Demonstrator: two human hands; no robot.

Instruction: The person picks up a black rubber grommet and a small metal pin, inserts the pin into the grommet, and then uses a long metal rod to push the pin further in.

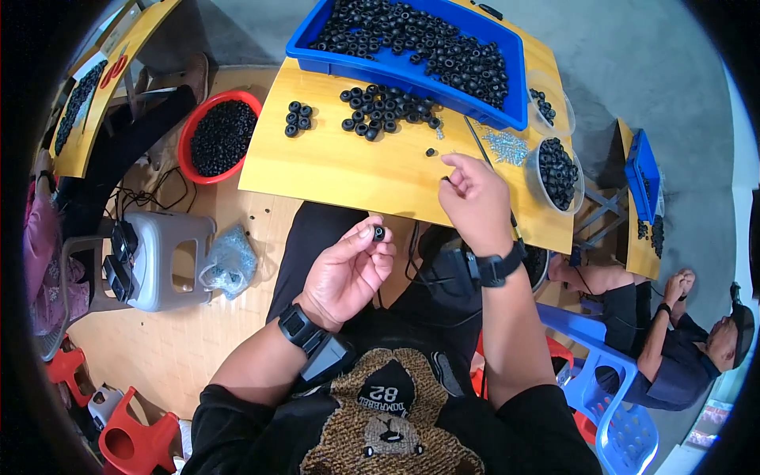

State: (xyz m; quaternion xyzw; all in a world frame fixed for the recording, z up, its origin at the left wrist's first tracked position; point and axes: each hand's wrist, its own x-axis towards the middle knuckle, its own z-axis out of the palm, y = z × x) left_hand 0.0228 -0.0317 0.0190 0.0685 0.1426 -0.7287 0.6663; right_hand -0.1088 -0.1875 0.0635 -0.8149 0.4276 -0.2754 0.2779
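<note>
My left hand (352, 269) is closed in a pinch. Between its thumb and fingertips sits a small black ring-like part (379, 233), with its hollow end showing. Over the table's front edge, my right hand (479, 198) has its fingers curled together. A tiny black piece (446, 180) shows at the right fingertips, too small to name. Just beyond that hand, one small black piece (431, 152) lies on the yellow table (317, 170). Loose black round parts (380, 111) lie in a heap farther off, with a smaller cluster (298, 119) to their left.
A blue tray (356, 65) of black parts spans the table's far side. To the right lie clear small pieces (505, 147), a thin dark rod (478, 142) and a clear tub (580, 190). A red basin (190, 170) and grey stool (162, 269) stand left. Another person (673, 348) sits right.
</note>
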